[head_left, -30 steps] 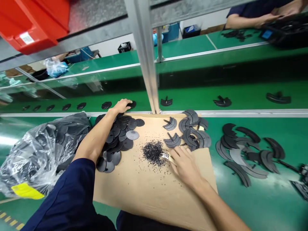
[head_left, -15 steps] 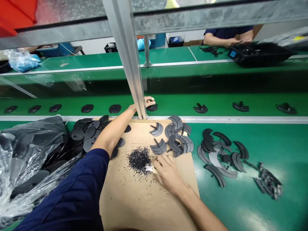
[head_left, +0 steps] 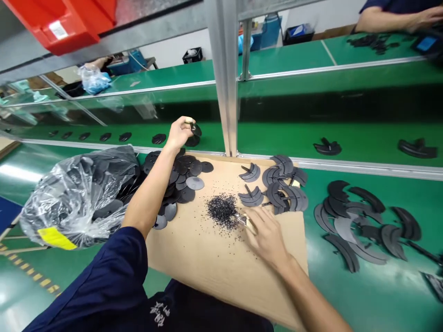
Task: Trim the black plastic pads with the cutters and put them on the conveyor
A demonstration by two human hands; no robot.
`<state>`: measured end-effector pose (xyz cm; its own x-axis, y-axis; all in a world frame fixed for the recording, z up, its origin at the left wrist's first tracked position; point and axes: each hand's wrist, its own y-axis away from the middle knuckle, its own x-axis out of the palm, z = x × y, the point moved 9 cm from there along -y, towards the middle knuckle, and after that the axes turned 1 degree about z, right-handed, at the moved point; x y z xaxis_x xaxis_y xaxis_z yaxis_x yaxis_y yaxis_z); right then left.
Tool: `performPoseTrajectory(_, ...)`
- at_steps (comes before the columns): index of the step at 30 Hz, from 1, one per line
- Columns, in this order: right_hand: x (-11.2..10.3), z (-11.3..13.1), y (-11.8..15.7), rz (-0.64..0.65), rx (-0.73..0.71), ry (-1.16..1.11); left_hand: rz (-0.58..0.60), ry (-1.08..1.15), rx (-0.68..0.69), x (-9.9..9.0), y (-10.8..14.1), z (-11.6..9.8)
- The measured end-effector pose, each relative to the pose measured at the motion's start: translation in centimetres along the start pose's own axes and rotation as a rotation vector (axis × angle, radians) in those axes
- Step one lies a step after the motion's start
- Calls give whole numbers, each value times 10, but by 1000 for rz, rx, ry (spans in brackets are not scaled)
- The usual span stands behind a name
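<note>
My left hand (head_left: pixel 180 133) reaches over the green belt, its fingers pinching a small black plastic part (head_left: pixel 196 130) with a rounded edge. Just beneath, another dark part (head_left: pixel 192 141) shows on the belt. Over the cardboard sheet (head_left: pixel 214 265), my right hand (head_left: pixel 266 233) is closed on a small, shiny, pale-tipped tool (head_left: pixel 241 218), whose exact kind I cannot make out. The tool's tip is at the right edge of a pile of tiny black pieces (head_left: pixel 222 210). Black discs (head_left: pixel 194 183) lie beneath and beside my left forearm.
A clear bag (head_left: pixel 79 198) of black discs sits left. Curved black parts lie on the cardboard (head_left: pixel 251 197) and the green table (head_left: pixel 346 228). A metal post (head_left: pixel 226 92) stands ahead, with a red bin (head_left: pixel 69 27) above. A co-worker's arm (head_left: pixel 387 20) shows far right.
The view has swung left. My left hand has come from behind the post to its left side and now holds a black part up. My right hand stays by the pile with its tool.
</note>
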<state>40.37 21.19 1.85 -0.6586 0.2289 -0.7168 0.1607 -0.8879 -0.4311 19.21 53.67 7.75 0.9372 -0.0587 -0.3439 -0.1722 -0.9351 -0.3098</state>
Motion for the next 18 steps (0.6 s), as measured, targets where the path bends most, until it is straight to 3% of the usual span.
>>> performPoseTrajectory(1, -3, -2, -2, -37, 45, -91, 5, 58, 22, -3, 21, -11)
performPoseTrajectory(3, -6, -9, -6, -99, 184, -288, 109, 170, 73, 12, 71, -33)
performPoseTrajectory(7, 10, -26, -10, -90, 527, -707, 496, 364, 89, 78, 175, -62)
performPoseTrajectory(9, 21, -28, -10, -30, 651, -889, 639, 370, 91, 98, 204, -68)
performPoseTrajectory(11, 25, -30, -8, -24, 741, -1009, 740, 296, 122, 103, 212, -70)
performPoseTrajectory(13, 23, -33, -6, -53, 790, -1070, 761, 159, 172, 95, 199, -65)
performPoseTrajectory(18, 19, -38, -7, -107, 816, -988, 481, -485, 125, 63, 126, -20)
